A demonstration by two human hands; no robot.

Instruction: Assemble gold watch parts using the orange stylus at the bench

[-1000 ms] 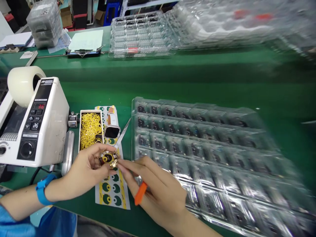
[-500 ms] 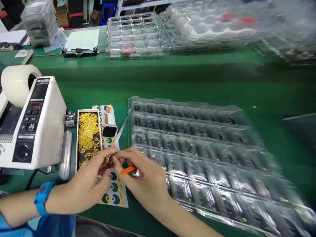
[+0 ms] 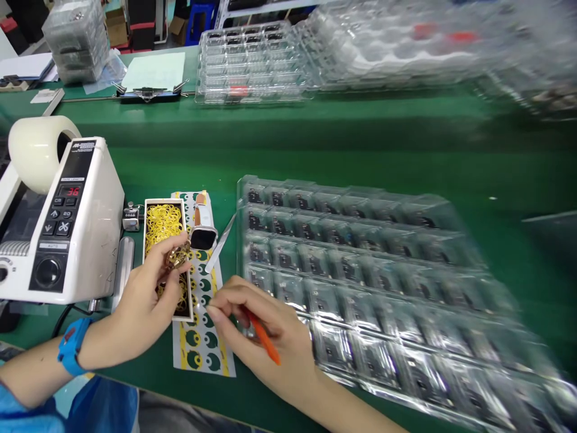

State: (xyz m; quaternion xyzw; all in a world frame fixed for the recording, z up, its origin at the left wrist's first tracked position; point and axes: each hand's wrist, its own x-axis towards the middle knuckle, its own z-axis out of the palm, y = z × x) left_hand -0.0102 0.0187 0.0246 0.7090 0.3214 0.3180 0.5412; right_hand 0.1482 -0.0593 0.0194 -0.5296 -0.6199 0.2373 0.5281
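Note:
My left hand [image 3: 142,300] pinches a small gold-brown, shiny round part [image 3: 178,257] between thumb and fingers. It hovers over a white box [image 3: 145,231] filled with thin yellow rings [image 3: 163,221]. My right hand [image 3: 265,337] is closed around a slim orange-handled tool [image 3: 265,340]; its tip is too small to make out. Thumb and index finger of that hand meet just above a sticker sheet [image 3: 229,365] with round cut-outs. A smartwatch [image 3: 202,238] lies on the sheet's upper part, and a thin grey strip [image 3: 220,243] rests slantwise beside it.
A large clear blister tray [image 3: 324,270] with dark parts in its pockets lies right of my hands. On the left stand a tape dispenser [image 3: 94,240] and a small counter [image 3: 131,218]. Stacked clear trays [image 3: 256,66] and a clipboard [image 3: 153,72] sit on the back shelf.
My hands have parted. The left hand has moved up and left with the round part, over the box of rings. The orange handle has turned to point down and right.

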